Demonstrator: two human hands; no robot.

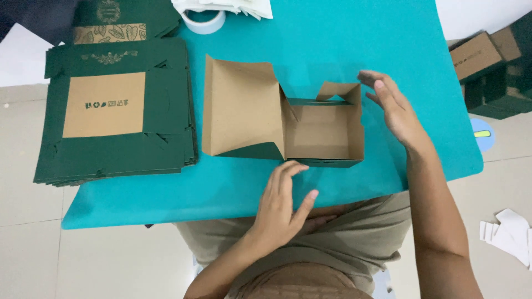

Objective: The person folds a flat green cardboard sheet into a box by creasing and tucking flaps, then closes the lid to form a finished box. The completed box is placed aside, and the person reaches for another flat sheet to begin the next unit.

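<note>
A half-folded cardboard box, brown inside and dark green outside, sits in the middle of the teal table. Its lid flap lies open to the left. My left hand rests with fingers spread just in front of the box's near wall, fingertips close to its green edge. My right hand hovers open beside the box's right wall, fingers pointing toward the far right corner, not gripping anything.
A stack of flat dark green box blanks lies at the table's left edge. A roll of white tape and white papers sit at the far edge. Folded boxes stand on the floor to the right, white scraps near them.
</note>
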